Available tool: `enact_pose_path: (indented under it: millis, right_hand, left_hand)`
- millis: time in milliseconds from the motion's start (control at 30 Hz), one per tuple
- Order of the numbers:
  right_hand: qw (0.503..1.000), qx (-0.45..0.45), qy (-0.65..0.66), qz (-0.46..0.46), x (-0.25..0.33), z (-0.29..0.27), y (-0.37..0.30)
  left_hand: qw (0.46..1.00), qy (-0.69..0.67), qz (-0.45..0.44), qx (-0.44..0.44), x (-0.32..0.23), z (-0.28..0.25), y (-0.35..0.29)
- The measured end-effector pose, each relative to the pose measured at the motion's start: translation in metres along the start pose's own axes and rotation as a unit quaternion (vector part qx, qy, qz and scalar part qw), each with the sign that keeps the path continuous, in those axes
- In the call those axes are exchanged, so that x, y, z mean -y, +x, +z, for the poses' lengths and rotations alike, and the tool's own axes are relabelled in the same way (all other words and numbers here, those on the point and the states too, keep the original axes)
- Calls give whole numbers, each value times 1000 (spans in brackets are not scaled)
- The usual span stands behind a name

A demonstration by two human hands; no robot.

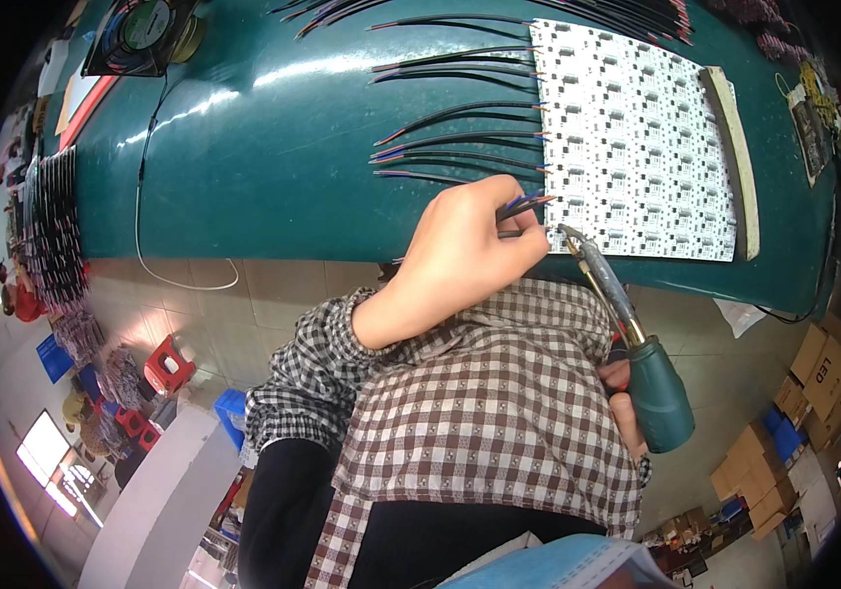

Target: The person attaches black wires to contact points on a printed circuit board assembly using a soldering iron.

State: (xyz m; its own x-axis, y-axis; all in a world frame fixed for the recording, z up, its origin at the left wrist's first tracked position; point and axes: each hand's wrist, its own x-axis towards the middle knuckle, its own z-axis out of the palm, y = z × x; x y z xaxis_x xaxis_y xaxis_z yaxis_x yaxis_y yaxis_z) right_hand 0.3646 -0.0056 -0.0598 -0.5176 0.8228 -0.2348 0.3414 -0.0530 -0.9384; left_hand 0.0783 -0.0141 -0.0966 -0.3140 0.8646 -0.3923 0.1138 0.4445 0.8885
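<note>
Light and springy, these black-sheathed wires (528, 204) looked, best pinched on the sheath just behind those easily bent ends! The left hand (465, 253) had its grip clamped on them by the bench's (273, 177) near edge, ends poking right toward the white circuit-board panel (631, 137); the right hand (623, 416), partly hidden, had its grip around the soldering iron (664, 398).
</note>
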Motion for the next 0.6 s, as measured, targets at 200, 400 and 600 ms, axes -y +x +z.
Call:
enact_pose_path:
  millis: [200, 400, 600]
  right_hand:
    - [998, 53, 9, 30, 8, -2, -1]
    - [998, -36, -7, 48, 8, 7, 0]
    - [995, -8, -73, 62, -14, -6, -15]
  left_hand:
    - [999, 26, -7, 23, -3, -5, 5]
    - [1000, 14, -7, 21, -5, -4, 6]
    - [1000, 20, -6, 17, -5, -3, 4]
